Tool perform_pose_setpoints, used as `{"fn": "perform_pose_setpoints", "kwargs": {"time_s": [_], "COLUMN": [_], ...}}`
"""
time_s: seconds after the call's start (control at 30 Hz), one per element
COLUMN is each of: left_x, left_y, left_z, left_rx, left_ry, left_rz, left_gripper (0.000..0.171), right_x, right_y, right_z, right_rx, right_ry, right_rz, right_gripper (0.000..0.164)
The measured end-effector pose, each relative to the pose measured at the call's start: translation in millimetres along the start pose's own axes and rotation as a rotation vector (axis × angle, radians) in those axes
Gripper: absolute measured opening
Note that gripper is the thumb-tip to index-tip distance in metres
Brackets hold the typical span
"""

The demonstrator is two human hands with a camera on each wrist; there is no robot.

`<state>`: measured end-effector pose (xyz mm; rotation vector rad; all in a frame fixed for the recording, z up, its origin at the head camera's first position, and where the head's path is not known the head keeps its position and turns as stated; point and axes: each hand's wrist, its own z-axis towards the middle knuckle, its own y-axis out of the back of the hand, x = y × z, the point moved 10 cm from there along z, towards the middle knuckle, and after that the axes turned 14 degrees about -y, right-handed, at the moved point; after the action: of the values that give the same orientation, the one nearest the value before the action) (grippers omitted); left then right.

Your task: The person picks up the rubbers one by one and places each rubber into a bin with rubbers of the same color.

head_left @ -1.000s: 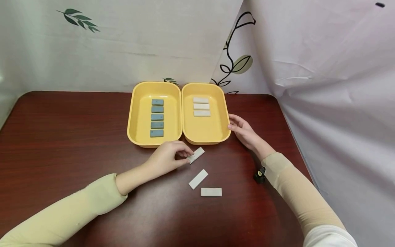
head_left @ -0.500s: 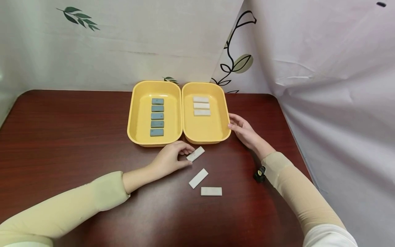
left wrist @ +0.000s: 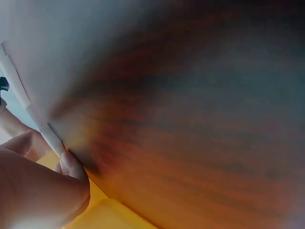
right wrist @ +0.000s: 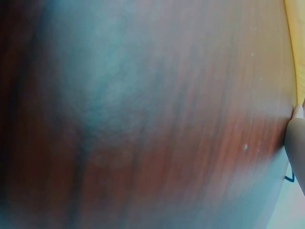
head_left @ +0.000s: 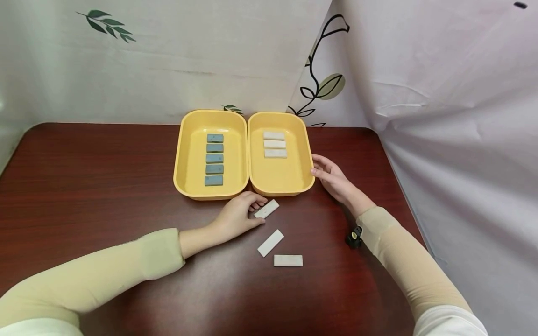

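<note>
My left hand (head_left: 237,217) is around the left end of a slim white rectangular tile (head_left: 266,209) on the table, thumb in front and fingers behind, with a gap between them. In the left wrist view, a fingertip (left wrist: 71,164) is beside the end of a white tile (left wrist: 52,138); contact is unclear. My right hand (head_left: 334,182) rests against the outer right side of the right yellow tray (head_left: 311,179), thumb at its rim. That tray holds three white tiles (head_left: 275,144) in a column. Two more, a slanted tile (head_left: 271,243) and a level tile (head_left: 288,261), lie nearer me.
Left of that tray, a second yellow tray (head_left: 177,172) stands side by side with it, holding a column of several blue-grey tiles (head_left: 214,158). Both are on a dark red-brown table (head_left: 105,186). Patterned cloth (head_left: 168,60) hangs behind, and pale cloth (head_left: 470,140) at right.
My left fingers and thumb have spread apart at the white tile, and that hand has shifted slightly right along it. My right hand stays at the tray; the tiles keep their places.
</note>
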<state>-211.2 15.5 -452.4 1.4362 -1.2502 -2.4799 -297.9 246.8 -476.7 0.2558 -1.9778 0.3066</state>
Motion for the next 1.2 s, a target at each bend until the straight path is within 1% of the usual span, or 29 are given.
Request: {"fn": "perform_pose_setpoints", "kwargs": {"time_s": [0.2,0.33,0.43,0.63,0.83,1.0,1.2], "left_x": [5.5,7.3,6.6,3.7,1.9,0.8,-1.3], "left_y": [-1.4,-2.2,-2.8,-2.4,-1.5,-1.7,-2.1], "left_z": [4.5,6.1,7.2,7.9,7.1,5.3,6.0], "left_rx": [-0.006,0.004,0.019,0.043,0.036,0.032,0.039], "left_ry": [0.051,0.065,0.066,0.094,0.100,0.104,0.073], "left_rz": [0.014,0.035,0.056,0.075,0.086,0.074,0.073], "left_gripper": [0.036,0.034,0.034,0.033,0.030,0.030,0.029], "right_x": [0.3,0.1,-0.4,-1.3,-0.5,-0.1,-1.0], "right_y": [0.3,0.5,1.0,1.0,0.7,0.4,1.1], "right_z": [-0.8,-0.8,-0.2,0.2,-0.5,-1.3,-1.6], "right_rx": [0.004,0.006,0.007,0.015,0.006,0.000,-0.003], "right_ry": [-0.002,-0.004,-0.002,0.007,-0.003,-0.012,-0.017], "right_rz": [-0.008,-0.017,-0.016,-0.015,-0.007,-0.013,-0.021], "right_gripper": [0.061,0.061,0.061,0.059,0.061,0.061,0.060]}}
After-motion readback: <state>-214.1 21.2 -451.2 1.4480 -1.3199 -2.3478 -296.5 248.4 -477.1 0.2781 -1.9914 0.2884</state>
